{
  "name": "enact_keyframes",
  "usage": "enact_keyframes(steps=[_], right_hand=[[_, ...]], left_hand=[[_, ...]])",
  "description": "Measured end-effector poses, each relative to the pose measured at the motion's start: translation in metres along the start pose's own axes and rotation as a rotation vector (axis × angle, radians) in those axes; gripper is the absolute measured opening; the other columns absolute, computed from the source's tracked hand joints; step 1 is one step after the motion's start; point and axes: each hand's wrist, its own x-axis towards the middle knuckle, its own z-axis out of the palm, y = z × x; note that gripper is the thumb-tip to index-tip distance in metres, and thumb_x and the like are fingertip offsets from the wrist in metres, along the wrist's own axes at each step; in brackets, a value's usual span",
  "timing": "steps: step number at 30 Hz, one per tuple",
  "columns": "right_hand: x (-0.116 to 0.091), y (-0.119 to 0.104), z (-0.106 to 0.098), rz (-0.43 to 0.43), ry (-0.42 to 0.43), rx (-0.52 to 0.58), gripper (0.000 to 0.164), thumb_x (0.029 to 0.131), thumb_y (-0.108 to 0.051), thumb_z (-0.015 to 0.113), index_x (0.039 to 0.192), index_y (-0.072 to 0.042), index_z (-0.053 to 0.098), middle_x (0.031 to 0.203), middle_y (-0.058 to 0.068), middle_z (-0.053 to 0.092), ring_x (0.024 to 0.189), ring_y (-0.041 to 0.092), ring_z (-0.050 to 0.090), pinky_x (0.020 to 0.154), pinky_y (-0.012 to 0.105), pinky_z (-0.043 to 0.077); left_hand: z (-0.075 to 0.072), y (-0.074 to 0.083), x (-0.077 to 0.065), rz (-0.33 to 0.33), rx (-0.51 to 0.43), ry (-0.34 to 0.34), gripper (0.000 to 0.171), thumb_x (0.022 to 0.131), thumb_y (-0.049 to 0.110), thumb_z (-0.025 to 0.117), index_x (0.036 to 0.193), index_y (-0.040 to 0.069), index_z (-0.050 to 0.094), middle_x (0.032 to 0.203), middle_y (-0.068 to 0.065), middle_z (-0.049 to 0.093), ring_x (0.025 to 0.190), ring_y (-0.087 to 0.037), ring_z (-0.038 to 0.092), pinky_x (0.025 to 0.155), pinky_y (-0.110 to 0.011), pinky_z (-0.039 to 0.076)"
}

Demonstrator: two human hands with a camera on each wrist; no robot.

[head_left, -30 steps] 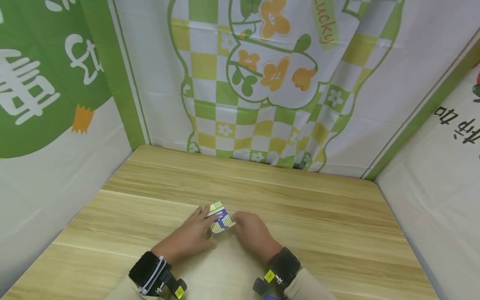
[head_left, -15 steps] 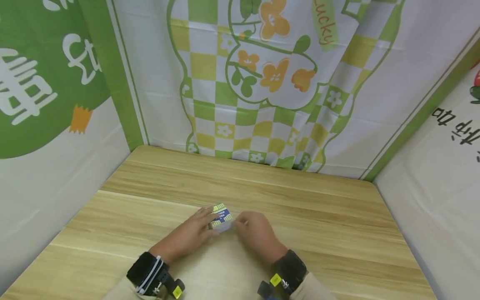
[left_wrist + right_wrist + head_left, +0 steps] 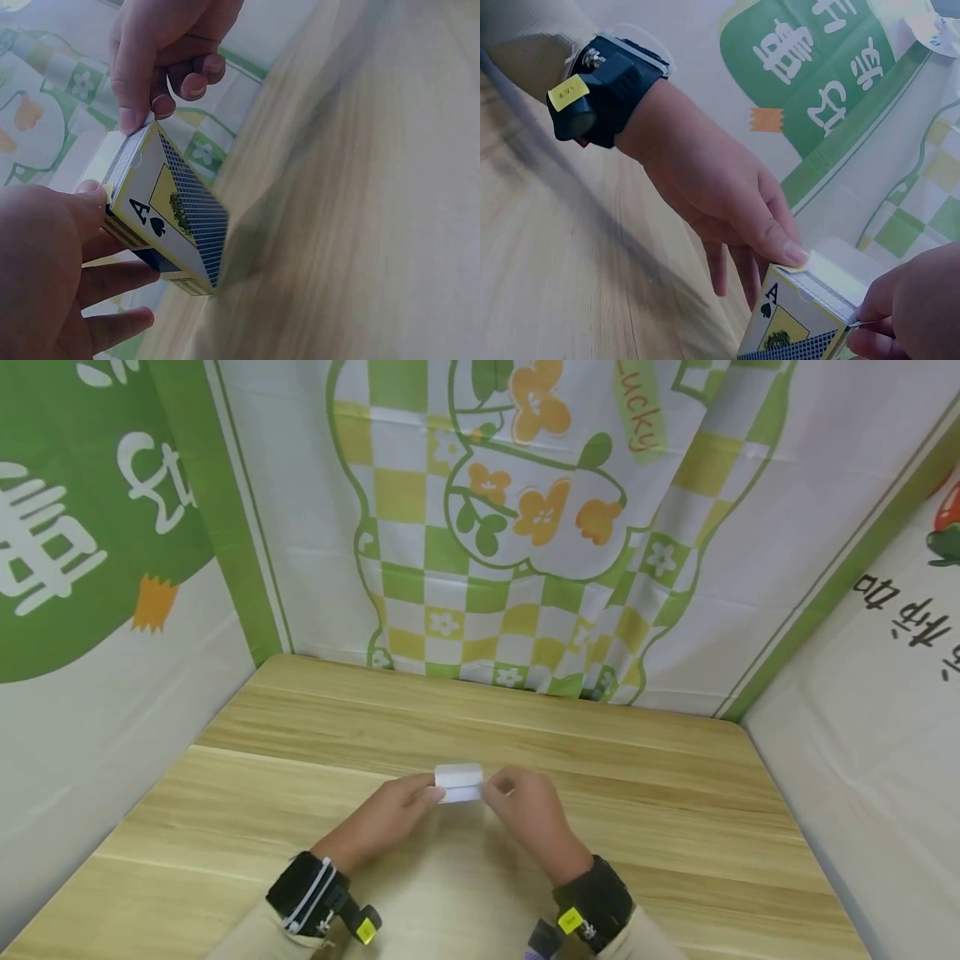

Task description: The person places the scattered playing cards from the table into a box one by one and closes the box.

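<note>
A playing card box printed with an ace of spades is held up off the wooden table. Its top end is open, and the white lid flap stands raised in the head view. My left hand grips the box from the left, thumb at the top edge and fingers along the side. On the other side, my right hand pinches a small side flap at the mouth between thumb and forefinger. Its other fingers are curled in the left wrist view. How full the box is, I cannot tell.
The wooden table spreads below both hands. Printed cloth curtains hang along its back and both sides. Each wrist wears a black strap with a camera.
The box has been tilted up from its striped blue and yellow face, so its white flap and open end now face the head camera. Both hands shifted slightly right with it.
</note>
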Motion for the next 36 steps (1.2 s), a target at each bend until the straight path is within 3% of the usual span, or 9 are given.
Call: enact_keyframes(steps=[5, 12, 18, 23, 28, 30, 32, 35, 36], right_hand=[[-0.003, -0.003, -0.007, 0.045, -0.031, 0.112, 0.018, 0.096, -0.027, 0.064, 0.093, -0.010, 0.068, 0.079, 0.000, 0.068, 0.067, 0.015, 0.062, 0.059, 0.032, 0.053], [0.004, 0.009, -0.013, 0.139, -0.070, 0.275, 0.025, 0.098, -0.033, 0.064, 0.097, -0.009, 0.058, 0.078, 0.006, 0.068, 0.064, 0.021, 0.066, 0.056, 0.035, 0.056], [0.014, 0.024, -0.012, 0.108, -0.132, 0.381, 0.039, 0.097, -0.049, 0.064, 0.100, -0.009, 0.062, 0.081, 0.007, 0.066, 0.071, 0.022, 0.064, 0.062, 0.035, 0.057], [0.021, 0.031, -0.008, 0.118, -0.171, 0.453, 0.033, 0.098, -0.037, 0.066, 0.111, -0.008, 0.057, 0.092, 0.010, 0.064, 0.074, 0.022, 0.063, 0.064, 0.034, 0.057], [0.024, 0.029, -0.007, 0.034, -0.127, 0.414, 0.038, 0.099, -0.027, 0.067, 0.135, -0.020, 0.057, 0.123, 0.010, 0.058, 0.078, 0.030, 0.064, 0.063, 0.040, 0.057], [0.023, 0.028, -0.007, -0.021, -0.110, 0.370, 0.039, 0.100, -0.025, 0.065, 0.138, -0.026, 0.060, 0.117, 0.007, 0.063, 0.075, 0.027, 0.065, 0.061, 0.037, 0.056], [0.023, 0.028, -0.006, -0.070, -0.100, 0.331, 0.036, 0.102, -0.023, 0.063, 0.138, -0.025, 0.062, 0.102, 0.006, 0.068, 0.071, 0.023, 0.065, 0.058, 0.033, 0.054], [0.022, 0.030, -0.004, -0.111, -0.096, 0.288, 0.035, 0.102, -0.025, 0.063, 0.137, -0.023, 0.063, 0.084, 0.005, 0.068, 0.070, 0.019, 0.065, 0.055, 0.029, 0.050], [0.022, 0.031, -0.003, -0.125, -0.094, 0.277, 0.036, 0.102, -0.026, 0.063, 0.138, -0.022, 0.063, 0.086, 0.004, 0.069, 0.071, 0.019, 0.066, 0.055, 0.029, 0.050]], left_hand=[[0.001, 0.009, 0.010, -0.038, 0.015, 0.014, 0.027, 0.105, 0.040, 0.053, 0.121, 0.024, 0.068, 0.121, 0.004, 0.069, 0.105, -0.013, 0.060, 0.096, -0.043, 0.050], [0.006, 0.019, 0.019, -0.065, 0.017, 0.019, 0.037, 0.104, 0.045, 0.053, 0.128, 0.020, 0.067, 0.135, -0.005, 0.065, 0.131, -0.027, 0.056, 0.110, -0.052, 0.043], [0.012, 0.021, 0.027, -0.068, -0.036, 0.078, 0.032, 0.104, 0.039, 0.055, 0.127, 0.019, 0.068, 0.126, 0.000, 0.069, 0.120, -0.020, 0.061, 0.105, -0.048, 0.048], [0.014, 0.024, 0.030, -0.068, -0.106, 0.101, 0.029, 0.104, 0.033, 0.058, 0.128, 0.020, 0.066, 0.122, -0.001, 0.070, 0.108, -0.017, 0.065, 0.095, -0.044, 0.054], [0.014, 0.023, 0.033, 0.054, -0.088, 0.129, 0.038, 0.104, 0.023, 0.059, 0.142, 0.023, 0.058, 0.127, -0.003, 0.068, 0.107, -0.019, 0.066, 0.089, -0.039, 0.056], [0.014, 0.022, 0.034, 0.132, -0.047, 0.144, 0.035, 0.103, 0.021, 0.061, 0.137, 0.025, 0.062, 0.127, 0.001, 0.068, 0.109, -0.015, 0.065, 0.089, -0.037, 0.056], [0.014, 0.020, 0.034, 0.197, -0.011, 0.160, 0.028, 0.101, 0.020, 0.063, 0.129, 0.026, 0.068, 0.125, 0.008, 0.068, 0.109, -0.011, 0.064, 0.090, -0.035, 0.055], [0.015, 0.019, 0.034, 0.239, -0.001, 0.170, 0.022, 0.099, 0.019, 0.065, 0.118, 0.028, 0.073, 0.121, 0.012, 0.068, 0.107, -0.007, 0.064, 0.089, -0.032, 0.056], [0.015, 0.019, 0.034, 0.241, 0.000, 0.173, 0.021, 0.099, 0.019, 0.066, 0.117, 0.029, 0.073, 0.120, 0.013, 0.068, 0.108, -0.007, 0.064, 0.089, -0.031, 0.056]])
